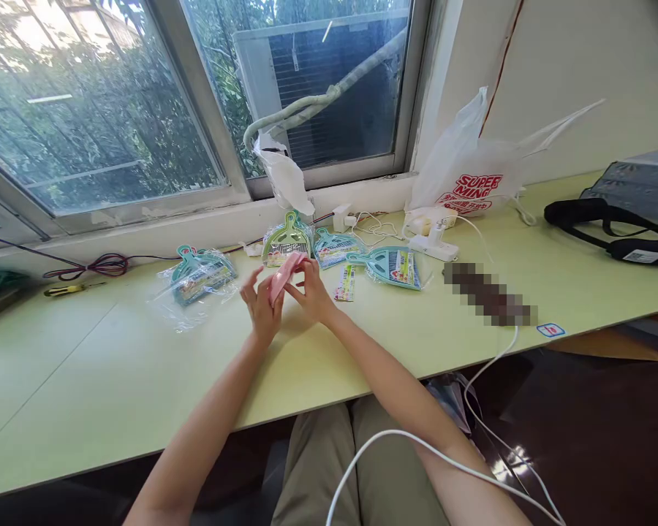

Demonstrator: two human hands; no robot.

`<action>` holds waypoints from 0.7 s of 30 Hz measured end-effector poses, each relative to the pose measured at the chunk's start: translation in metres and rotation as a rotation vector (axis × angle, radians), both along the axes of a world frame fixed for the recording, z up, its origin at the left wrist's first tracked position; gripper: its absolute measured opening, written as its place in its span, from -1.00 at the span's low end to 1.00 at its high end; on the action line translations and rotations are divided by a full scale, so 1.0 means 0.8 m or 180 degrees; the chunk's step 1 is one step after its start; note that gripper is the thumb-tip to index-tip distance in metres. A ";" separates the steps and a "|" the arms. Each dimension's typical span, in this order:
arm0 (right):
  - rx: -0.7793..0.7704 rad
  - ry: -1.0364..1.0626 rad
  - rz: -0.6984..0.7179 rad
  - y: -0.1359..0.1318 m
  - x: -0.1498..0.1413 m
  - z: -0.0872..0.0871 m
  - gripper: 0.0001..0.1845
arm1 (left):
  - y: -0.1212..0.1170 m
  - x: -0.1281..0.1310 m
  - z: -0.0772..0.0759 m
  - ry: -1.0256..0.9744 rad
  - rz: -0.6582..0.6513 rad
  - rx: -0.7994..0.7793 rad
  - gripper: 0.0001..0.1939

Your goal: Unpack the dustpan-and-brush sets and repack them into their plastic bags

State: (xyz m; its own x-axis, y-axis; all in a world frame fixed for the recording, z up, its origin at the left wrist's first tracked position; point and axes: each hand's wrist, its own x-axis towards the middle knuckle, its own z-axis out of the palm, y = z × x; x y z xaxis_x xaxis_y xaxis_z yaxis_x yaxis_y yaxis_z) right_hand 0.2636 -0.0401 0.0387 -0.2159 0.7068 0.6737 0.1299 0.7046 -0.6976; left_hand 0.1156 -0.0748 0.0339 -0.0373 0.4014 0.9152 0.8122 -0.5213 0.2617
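Above the table, my left hand (pixel 264 302) and my right hand (pixel 311 290) hold a small, flat, shiny pink piece (pixel 286 276) between them; its exact kind is unclear. My left fingers grip its near left end, while my right thumb and fingers pinch its right side. Just beyond are a green mini dustpan and brush set (pixel 288 237) and a blue set (pixel 334 247). To the right of my hands lie another blue dustpan set (pixel 393 266) and a printed label card (pixel 345 283). On the left, a wrapped dustpan set (pixel 198 273) rests on clear plastic film (pixel 182 310).
A power strip (pixel 434 246) with cables and a white plastic bag (pixel 471 168) stand at the back right. A black strap (pixel 617 234) is farther right. On the left lie a screwdriver (pixel 69 290) and bundled wire (pixel 101 266). A white cable (pixel 406 434) crosses my right arm.
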 end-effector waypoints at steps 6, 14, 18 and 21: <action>0.0187 -0.0166 0.0038 -0.001 -0.012 -0.009 -0.38 | 0.001 -0.005 -0.011 0.0246 -0.0131 0.0019 -0.50; 0.0167 0.0080 0.0341 0.007 -0.005 -0.007 -0.46 | 0.012 -0.023 -0.012 0.0582 -0.0617 0.0021 -0.38; -0.0122 0.0335 0.0372 0.009 -0.012 -0.017 -0.49 | 0.017 -0.032 -0.010 0.0593 -0.0850 -0.0264 -0.34; -0.0235 0.0412 0.0296 0.012 -0.017 -0.025 -0.50 | 0.018 -0.035 -0.009 0.0767 -0.0906 -0.0240 -0.38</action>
State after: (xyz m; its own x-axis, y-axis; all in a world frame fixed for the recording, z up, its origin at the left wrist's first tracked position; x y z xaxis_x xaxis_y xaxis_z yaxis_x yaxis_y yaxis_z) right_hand 0.2504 -0.0306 0.0190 -0.1974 0.7364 0.6471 -0.0276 0.6557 -0.7546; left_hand 0.0872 -0.0607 0.0267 0.2980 0.4312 0.8516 0.6807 -0.7215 0.1271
